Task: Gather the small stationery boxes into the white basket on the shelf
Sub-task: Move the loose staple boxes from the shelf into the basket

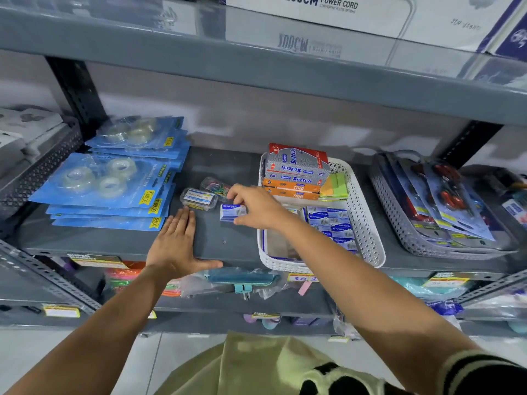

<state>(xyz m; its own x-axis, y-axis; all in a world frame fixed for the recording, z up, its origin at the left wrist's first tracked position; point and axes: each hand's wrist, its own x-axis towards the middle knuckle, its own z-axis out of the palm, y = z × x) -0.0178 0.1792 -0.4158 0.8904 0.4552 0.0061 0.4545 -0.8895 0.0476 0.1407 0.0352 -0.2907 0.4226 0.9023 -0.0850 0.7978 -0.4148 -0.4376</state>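
Note:
My right hand (pixel 256 208) is closed on a small blue-and-white stationery box (pixel 231 212) that sits on the grey shelf just left of the white basket (pixel 368 223). Several matching blue boxes (pixel 332 223) lie packed inside the basket on its right side. My left hand (pixel 175 243) lies flat and open on the shelf near its front edge, holding nothing. A clear plastic case with a blue label (pixel 198 198) and a clear case of coloured clips (pixel 215 187) rest on the shelf just beyond the two hands.
Grey and orange pen boxes (pixel 296 172) and sticky notes (pixel 336 186) fill the basket's back. Blue tape packs (pixel 114 181) are stacked at left. A grey basket of scissors packs (pixel 427 206) stands at right. A shelf board hangs overhead; lower shelves hold more goods.

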